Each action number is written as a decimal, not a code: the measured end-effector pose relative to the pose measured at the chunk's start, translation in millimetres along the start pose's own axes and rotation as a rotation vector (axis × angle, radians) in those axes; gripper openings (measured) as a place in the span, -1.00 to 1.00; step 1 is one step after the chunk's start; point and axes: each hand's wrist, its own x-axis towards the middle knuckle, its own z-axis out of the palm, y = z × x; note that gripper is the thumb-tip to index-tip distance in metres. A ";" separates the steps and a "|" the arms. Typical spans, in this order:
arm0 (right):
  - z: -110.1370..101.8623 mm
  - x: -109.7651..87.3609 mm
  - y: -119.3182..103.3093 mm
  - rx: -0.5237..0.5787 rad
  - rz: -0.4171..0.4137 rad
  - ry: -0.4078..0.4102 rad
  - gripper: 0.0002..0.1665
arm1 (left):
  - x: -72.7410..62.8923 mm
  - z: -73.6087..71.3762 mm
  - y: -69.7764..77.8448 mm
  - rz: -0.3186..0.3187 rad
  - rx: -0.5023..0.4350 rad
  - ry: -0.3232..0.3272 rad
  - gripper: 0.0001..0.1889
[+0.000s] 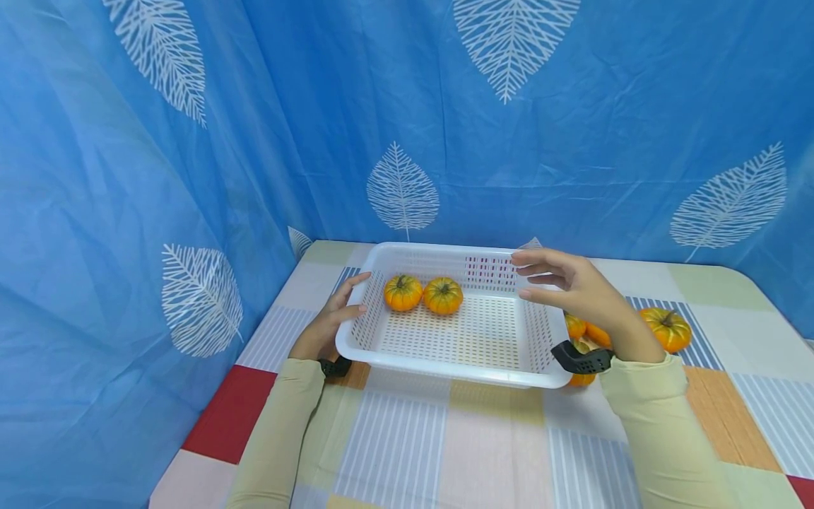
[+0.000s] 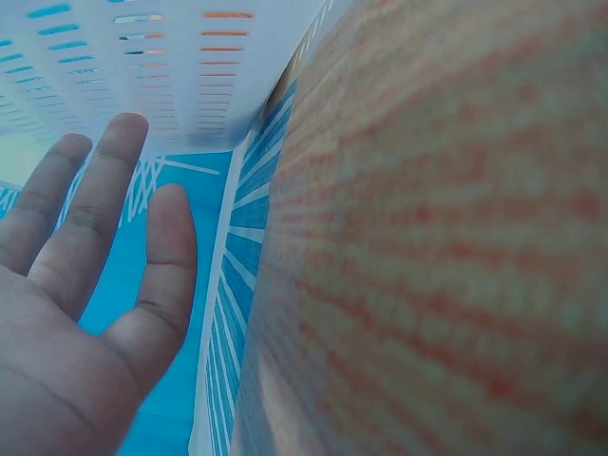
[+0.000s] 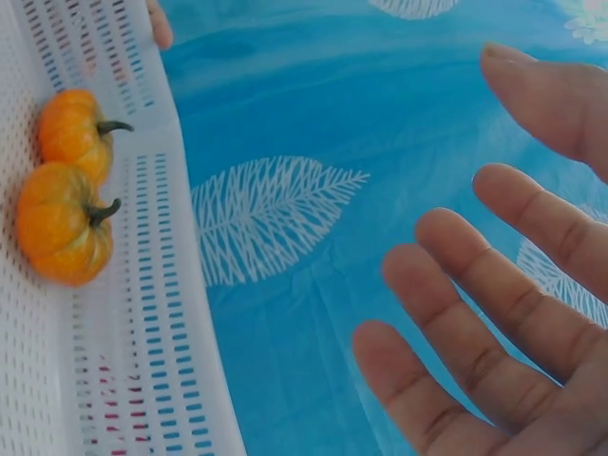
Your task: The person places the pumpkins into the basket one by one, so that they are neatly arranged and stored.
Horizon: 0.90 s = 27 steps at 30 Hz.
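Observation:
A white perforated plastic basket (image 1: pixel 445 367) sits on the table, tilted slightly in the head view. Two small orange pumpkins, one on the left (image 1: pixel 403 293) and one on the right (image 1: pixel 443 295), lie side by side near its back left. At the basket's left end my left hand (image 1: pixel 324 324) has its thumb and a finger by the rim; the left wrist view shows its fingers extended near the slotted wall. My right hand (image 1: pixel 575 291) hovers over the right end, fingers spread and slightly bent, holding nothing, as the right wrist view (image 3: pixel 503 332) confirms.
Several more orange pumpkins (image 1: pixel 575 326) lie right of the basket, partly hidden by my right wrist and the rim. Another pumpkin (image 1: pixel 664 329) rests farther right. A patchwork tablecloth (image 1: pixel 407 445) covers the table; a blue leaf-print curtain (image 1: pixel 318 141) hangs behind and at left.

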 end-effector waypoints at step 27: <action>-4.1 -40.1 32.9 0.037 -0.055 0.120 -0.58 | 0.1 -0.5 -1.3 -0.003 0.002 0.011 -0.15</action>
